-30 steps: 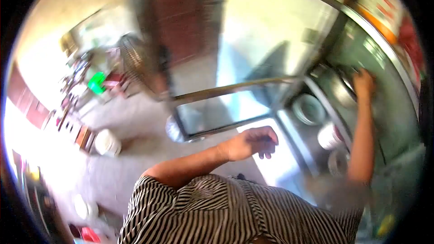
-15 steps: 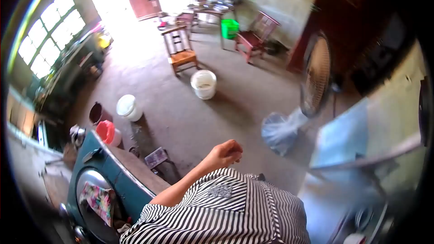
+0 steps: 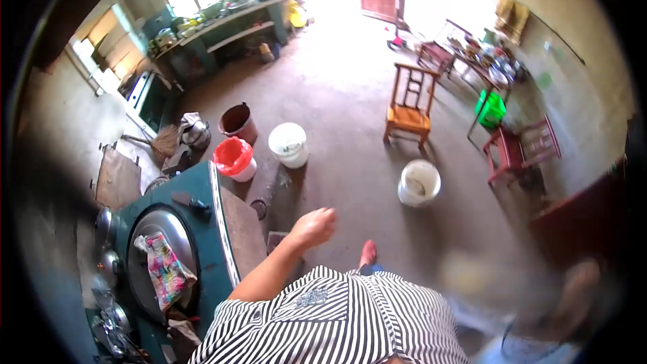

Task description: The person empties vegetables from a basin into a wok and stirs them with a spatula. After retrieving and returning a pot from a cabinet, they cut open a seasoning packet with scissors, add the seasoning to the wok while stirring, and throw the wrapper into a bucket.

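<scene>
My left hand (image 3: 314,228) is held out in front of the striped shirt (image 3: 317,310), its fingers curled into a loose fist with nothing showing in them. Nearest to it is the edge of a green stove counter (image 3: 216,256), and the hand is apart from it. A large round metal lid (image 3: 183,229) lies on the counter with a colourful cloth (image 3: 162,269) over it. Beside the lid rests a flat tool with a dark handle (image 3: 195,203). My right hand is out of view.
Beyond the counter stand a red-lined bin (image 3: 234,168), a dark red bucket (image 3: 240,128) and a white lidded bucket (image 3: 288,145). Another white bucket (image 3: 419,185) stands near a wooden chair (image 3: 408,118). A cluttered table (image 3: 472,67) and a red chair (image 3: 512,152) are at the right.
The view has swung left, so the room's things sit farther right and the stove counter shows more. My left hand stays curled in front of me. My foot has come into view.
</scene>
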A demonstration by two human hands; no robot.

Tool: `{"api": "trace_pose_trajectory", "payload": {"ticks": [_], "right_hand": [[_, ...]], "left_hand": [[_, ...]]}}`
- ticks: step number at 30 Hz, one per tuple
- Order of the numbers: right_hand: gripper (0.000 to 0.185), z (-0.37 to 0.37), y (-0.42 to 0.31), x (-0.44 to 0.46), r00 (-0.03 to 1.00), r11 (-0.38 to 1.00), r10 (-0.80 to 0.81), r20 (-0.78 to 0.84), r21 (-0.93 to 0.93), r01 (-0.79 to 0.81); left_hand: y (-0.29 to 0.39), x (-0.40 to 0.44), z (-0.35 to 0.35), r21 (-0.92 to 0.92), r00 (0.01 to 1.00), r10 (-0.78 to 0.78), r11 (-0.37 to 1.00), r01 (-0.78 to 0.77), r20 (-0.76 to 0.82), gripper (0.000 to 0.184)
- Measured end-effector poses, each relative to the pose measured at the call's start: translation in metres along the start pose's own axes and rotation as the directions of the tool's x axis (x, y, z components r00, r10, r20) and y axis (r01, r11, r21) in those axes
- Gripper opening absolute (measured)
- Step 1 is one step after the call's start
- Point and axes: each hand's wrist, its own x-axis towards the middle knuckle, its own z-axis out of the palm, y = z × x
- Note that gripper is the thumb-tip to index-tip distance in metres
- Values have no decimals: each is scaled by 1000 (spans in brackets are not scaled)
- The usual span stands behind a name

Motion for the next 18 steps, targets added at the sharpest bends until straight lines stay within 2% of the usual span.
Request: {"api": "trace_pose_trajectory", "payload": {"ticks": [2,4,5,6,7,8,9,10,11,12,13,14,15,16,17,18], "right_hand": [[11,24,-49,40,999,1000,6,38,-27,-5],[10,50,-110,80,996,997,-47,73,-54,51],[10,67,-146,97,991,993,-92,100,-58,98],[9,86,-193,115,978,984,-163,131,-45,170],[9,108,-248,123,961,972,-222,164,-42,232],[12,130,-331,104,954,969,-223,201,-63,240],[13,154,-389,98,913,924,-350,211,-81,373],[17,174,-434,115,852,877,-428,302,-91,473],[16,198,-477,117,840,871,-452,300,-55,488],[15,223,-513,117,827,864,-477,298,-14,504],[15,244,-538,123,792,829,-526,308,-21,559],[15,265,-560,130,756,792,-572,318,-28,610],[13,285,-571,137,749,793,-573,332,-4,609],[10,299,-576,147,677,749,-597,431,-5,663],[9,316,-569,187,698,790,-508,505,-49,611],[9,328,-571,171,764,829,-433,479,-122,546]], "left_hand": [[-59,-9,4,0,979,-203,979,203,-23,23],[-103,-28,7,-128,910,-412,901,415,51,25],[-128,-39,17,-151,873,-486,860,487,46,27],[-149,-58,31,-301,872,-486,840,451,-50,28],[-174,-76,54,-373,788,-611,751,545,-79,26],[-171,-87,58,-459,663,-745,613,643,-67,22],[-166,-94,64,-493,537,-837,512,704,-103,19],[-204,-111,119,-526,381,-923,302,795,47,19],[-241,-128,171,-517,205,-959,77,852,194,19],[-262,-137,209,-537,200,-962,69,841,189,19],[-278,-137,231,-479,168,-939,3,878,301,26],[-292,-125,234,-411,131,-903,-55,910,409,34],[-289,-103,209,-423,128,-904,-62,904,408,34],[-292,-70,178,-395,137,-887,-55,917,441,37],[-294,-33,142,-365,144,-867,-46,930,477,39],[-352,-2,166,-311,217,-887,89,946,408,30]]}}
